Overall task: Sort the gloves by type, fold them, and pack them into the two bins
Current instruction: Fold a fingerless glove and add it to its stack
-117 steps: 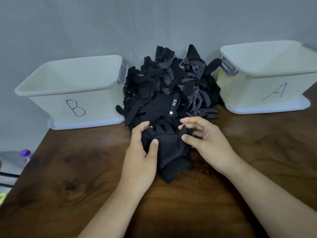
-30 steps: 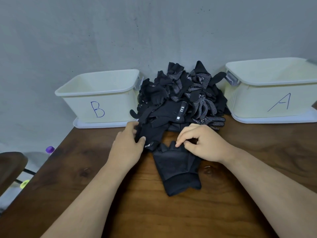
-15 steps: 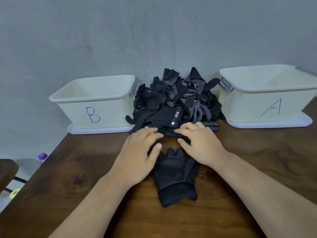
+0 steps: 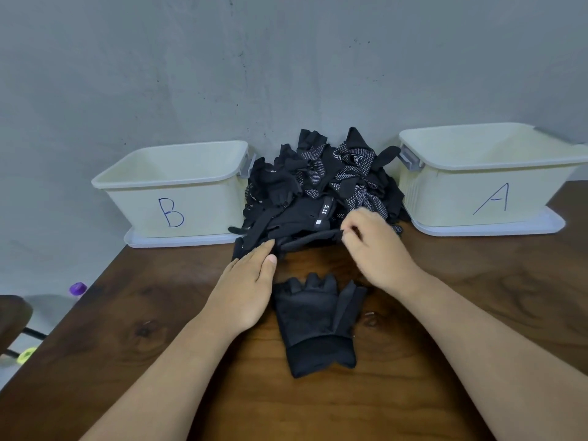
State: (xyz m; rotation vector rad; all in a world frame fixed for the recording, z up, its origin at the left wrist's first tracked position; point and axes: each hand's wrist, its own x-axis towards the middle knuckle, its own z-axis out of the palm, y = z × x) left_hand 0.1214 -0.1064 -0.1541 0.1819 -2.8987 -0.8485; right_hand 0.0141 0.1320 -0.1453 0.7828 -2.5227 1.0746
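one black glove lies flat on the wooden table, in front of the pile and apart from it, cuff toward the person. two hands work between that glove and the pile. the left hand lies flat with straight fingers, its tips touching dark cloth at the pile's front left edge and gripping nothing. the right hand has thumb and fingers curled, pinching the edge of a second black glove at the pile's front. the single pile mixes plain black gloves with white-dotted ones, too tangled to count. two cream bins flank it, bin b to its left and bin a to its right. bin a's far right corner is cut off, and both bin floors hide behind their front walls.
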